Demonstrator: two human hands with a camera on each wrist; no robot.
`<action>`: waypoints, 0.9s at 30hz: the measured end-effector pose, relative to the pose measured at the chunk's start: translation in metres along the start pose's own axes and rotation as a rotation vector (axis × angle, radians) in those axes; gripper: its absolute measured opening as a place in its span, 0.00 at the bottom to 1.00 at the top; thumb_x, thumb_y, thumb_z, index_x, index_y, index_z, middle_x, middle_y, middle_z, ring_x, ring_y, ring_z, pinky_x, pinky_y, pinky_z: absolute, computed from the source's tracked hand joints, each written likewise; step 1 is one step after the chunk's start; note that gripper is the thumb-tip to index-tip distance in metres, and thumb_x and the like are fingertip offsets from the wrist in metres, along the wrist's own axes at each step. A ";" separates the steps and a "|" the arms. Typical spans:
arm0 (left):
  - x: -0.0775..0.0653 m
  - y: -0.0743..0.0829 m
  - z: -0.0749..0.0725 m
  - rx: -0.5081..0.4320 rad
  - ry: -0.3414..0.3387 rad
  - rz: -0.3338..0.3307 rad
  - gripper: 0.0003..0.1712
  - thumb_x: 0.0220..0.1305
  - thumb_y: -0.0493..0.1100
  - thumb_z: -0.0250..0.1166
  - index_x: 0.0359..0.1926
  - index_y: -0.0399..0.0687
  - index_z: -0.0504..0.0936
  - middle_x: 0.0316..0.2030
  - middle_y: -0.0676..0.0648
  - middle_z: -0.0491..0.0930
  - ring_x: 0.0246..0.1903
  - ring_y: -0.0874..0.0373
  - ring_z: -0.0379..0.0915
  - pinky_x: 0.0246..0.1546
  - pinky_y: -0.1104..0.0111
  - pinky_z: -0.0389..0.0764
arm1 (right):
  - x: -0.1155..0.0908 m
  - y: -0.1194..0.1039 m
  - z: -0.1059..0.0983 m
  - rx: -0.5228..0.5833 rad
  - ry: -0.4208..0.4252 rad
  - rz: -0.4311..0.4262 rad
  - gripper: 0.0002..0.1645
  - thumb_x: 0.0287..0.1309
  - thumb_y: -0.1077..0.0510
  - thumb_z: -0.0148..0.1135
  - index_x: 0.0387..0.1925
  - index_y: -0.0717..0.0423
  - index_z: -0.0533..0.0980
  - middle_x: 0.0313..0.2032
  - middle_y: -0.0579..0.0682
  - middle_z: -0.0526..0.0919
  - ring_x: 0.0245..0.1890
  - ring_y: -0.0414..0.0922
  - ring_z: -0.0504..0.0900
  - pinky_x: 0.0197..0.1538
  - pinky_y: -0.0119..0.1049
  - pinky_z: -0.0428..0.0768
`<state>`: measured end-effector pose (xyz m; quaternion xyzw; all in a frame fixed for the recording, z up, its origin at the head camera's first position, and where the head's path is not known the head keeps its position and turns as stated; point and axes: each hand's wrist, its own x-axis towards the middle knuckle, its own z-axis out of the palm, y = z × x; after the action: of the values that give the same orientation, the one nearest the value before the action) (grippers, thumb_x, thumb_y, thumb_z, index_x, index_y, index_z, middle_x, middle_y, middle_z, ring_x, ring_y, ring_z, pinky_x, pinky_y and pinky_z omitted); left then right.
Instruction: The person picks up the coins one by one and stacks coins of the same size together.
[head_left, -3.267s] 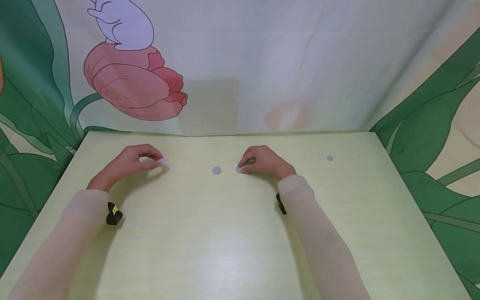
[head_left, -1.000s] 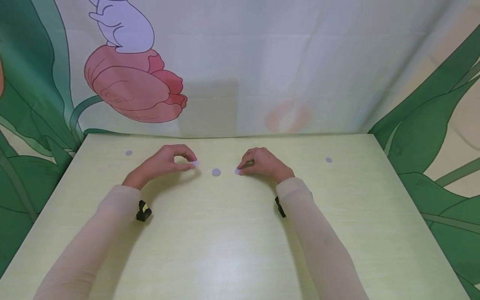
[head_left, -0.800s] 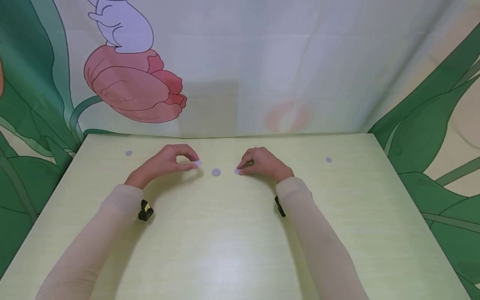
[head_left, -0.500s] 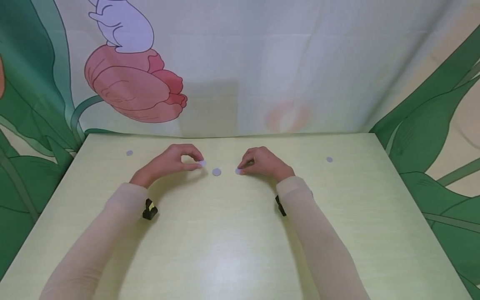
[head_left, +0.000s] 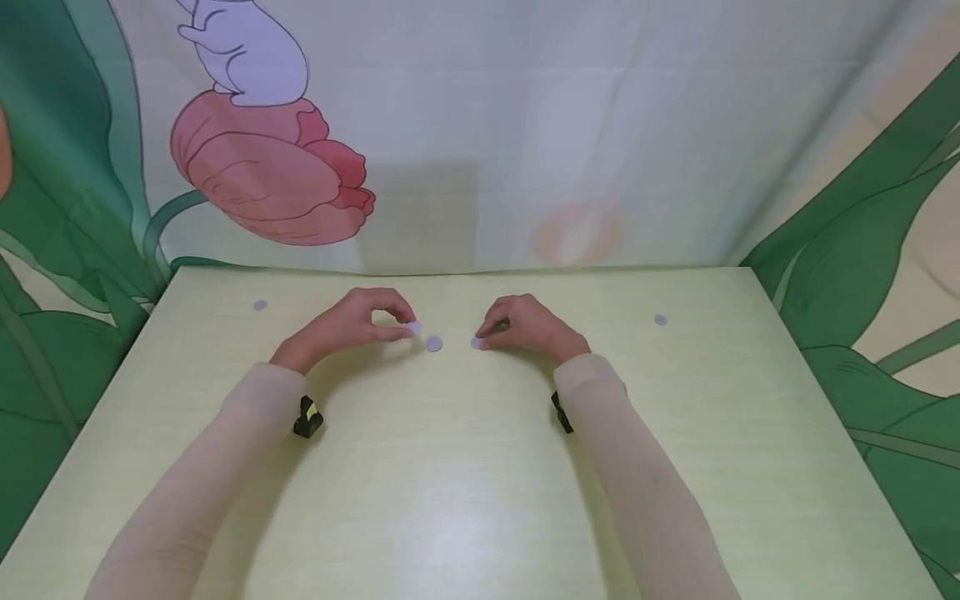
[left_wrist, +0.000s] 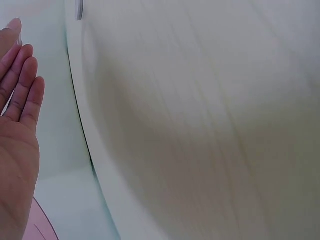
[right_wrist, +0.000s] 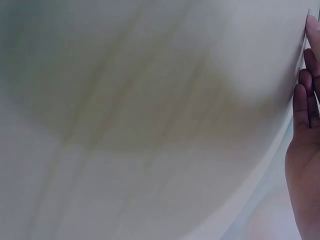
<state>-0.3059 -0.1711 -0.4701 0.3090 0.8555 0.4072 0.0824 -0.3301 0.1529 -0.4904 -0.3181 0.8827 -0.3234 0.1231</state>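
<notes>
Pinched between thumb and fingertips, a pale lilac disc (head_left: 414,327) is clamped in the left hand (head_left: 341,327), held just above the tabletop (head_left: 450,467). Seen from the left wrist, its thin edge shows against the thumb, and the other fingers lie nearly straight beside it. The right hand (head_left: 534,325) has thumb and finger together on a second disc (head_left: 476,342), much lower down; from where I stand I can't tell whether that one touches the surface.

Between the two hands a middle disc (head_left: 433,343) lies flat, just beside the left fingertips and a little farther from the right ones. Two more lie well out to the sides, both toward the back: a far-left disc (head_left: 260,305) beyond the left wrist, and a far-right disc (head_left: 660,320) well apart from the right hand.

Pale sleeves (head_left: 195,475) cover both arms, with a black piece with a yellow patch (head_left: 308,417) below the left cuff and a black piece (head_left: 561,413) at the right one.

Behind the table's back edge hangs a printed cloth (head_left: 420,100): a pink flower (head_left: 262,167) tipped sideways, a white animal (head_left: 262,58) sitting on it, green leaves (head_left: 67,358) down either side.
</notes>
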 end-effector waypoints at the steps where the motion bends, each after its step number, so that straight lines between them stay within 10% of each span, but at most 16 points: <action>1: 0.000 -0.001 0.001 -0.005 0.001 0.000 0.11 0.61 0.43 0.75 0.44 0.48 0.86 0.42 0.49 0.85 0.47 0.52 0.80 0.53 0.48 0.79 | 0.000 0.001 0.001 0.007 0.000 0.003 0.09 0.57 0.52 0.76 0.41 0.46 0.90 0.42 0.42 0.84 0.48 0.41 0.80 0.57 0.36 0.76; 27: 0.006 0.002 0.009 0.020 -0.003 -0.012 0.12 0.62 0.45 0.75 0.45 0.48 0.86 0.42 0.51 0.85 0.48 0.54 0.79 0.55 0.52 0.78 | 0.000 0.003 -0.005 0.002 -0.073 -0.017 0.12 0.59 0.56 0.74 0.46 0.48 0.89 0.48 0.44 0.83 0.53 0.43 0.78 0.62 0.38 0.74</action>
<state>-0.3060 -0.1611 -0.4743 0.3054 0.8612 0.3979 0.0829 -0.3334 0.1573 -0.4881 -0.3369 0.8745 -0.3135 0.1531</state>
